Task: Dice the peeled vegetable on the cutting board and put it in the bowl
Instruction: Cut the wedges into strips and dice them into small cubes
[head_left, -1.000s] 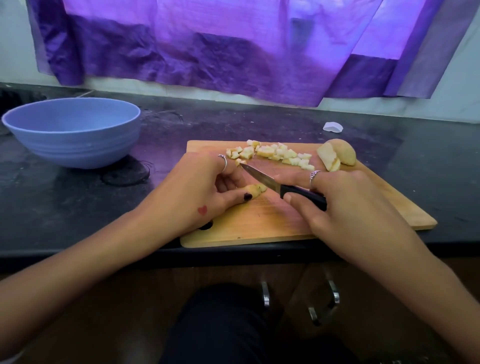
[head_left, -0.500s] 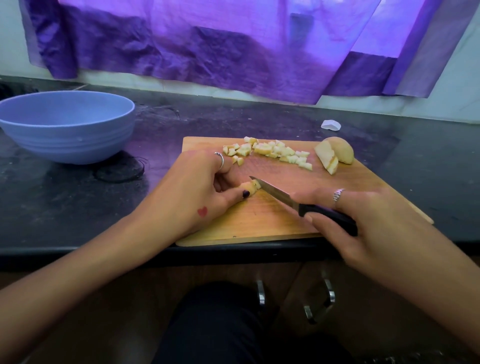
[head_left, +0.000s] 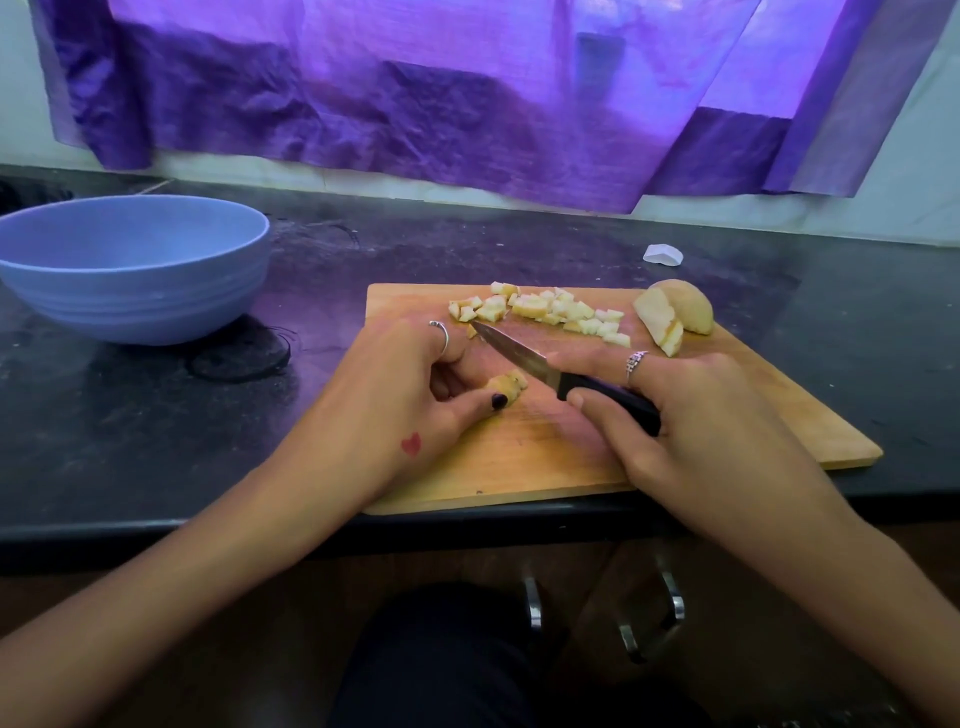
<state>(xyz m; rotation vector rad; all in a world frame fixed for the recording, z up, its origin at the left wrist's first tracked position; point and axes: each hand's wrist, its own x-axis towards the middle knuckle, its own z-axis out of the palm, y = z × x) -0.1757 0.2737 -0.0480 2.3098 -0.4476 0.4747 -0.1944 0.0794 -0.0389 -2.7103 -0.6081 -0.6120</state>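
The small vegetable piece (head_left: 506, 387) lies on the cutting board (head_left: 545, 457), pinched between the left hand's (head_left: 405, 384) thumb and curled fingers. The right hand (head_left: 691, 415) is wrapped around the knife (head_left: 524, 358), whose tip sits just beyond the left fingers, near the diced pieces (head_left: 545, 312). To cut well, keep those fingertips tucked back and slice close beside them. The larger chunk (head_left: 675, 314) waits past the right fingers; the bowl (head_left: 130, 270) stands well apart, left.
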